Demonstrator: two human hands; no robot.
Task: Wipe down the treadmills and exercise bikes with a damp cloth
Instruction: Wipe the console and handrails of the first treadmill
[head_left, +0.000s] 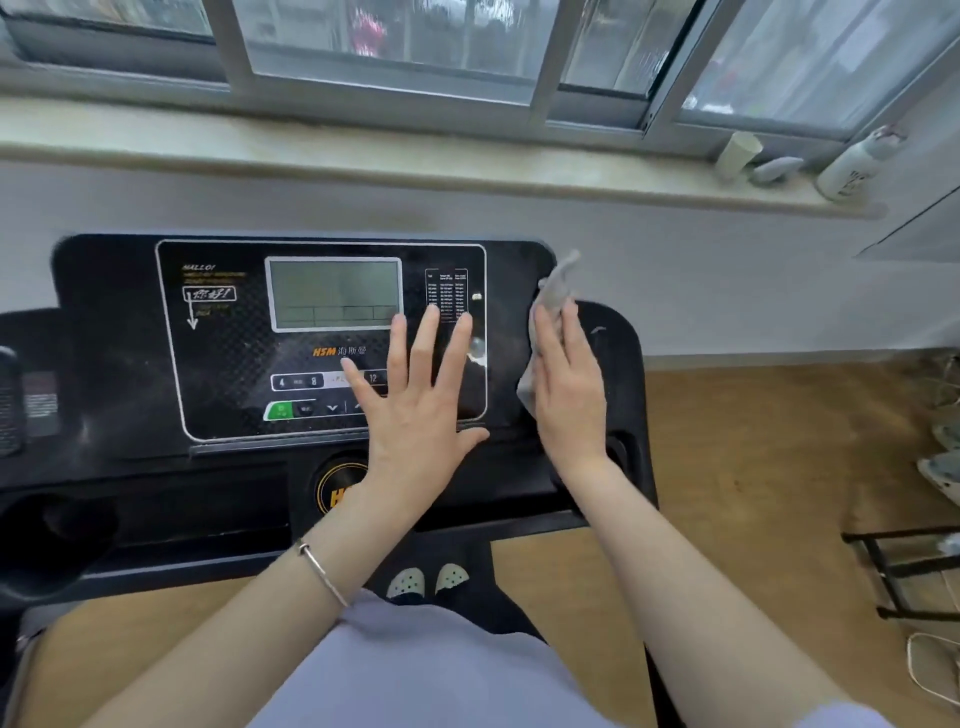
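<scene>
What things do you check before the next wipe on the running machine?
1. The cloth sits under the right hand at the right edge of the console: ok.
2. The cloth is damp enough: cannot tell.
3. The display is blank, no numbers lit: ok.
4. The left hand is clear of the buttons: not ok, it lies flat over some.
5. The belt is stopped under the shoes: cannot tell.

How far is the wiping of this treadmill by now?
Done: nothing sure; the console panel shows no clear wiped trace. In hand: the right hand presses the grey cloth against the console's right edge, and the left hand lies flat on the panel. Left: probably the panel itself and the left cup holder.
</scene>
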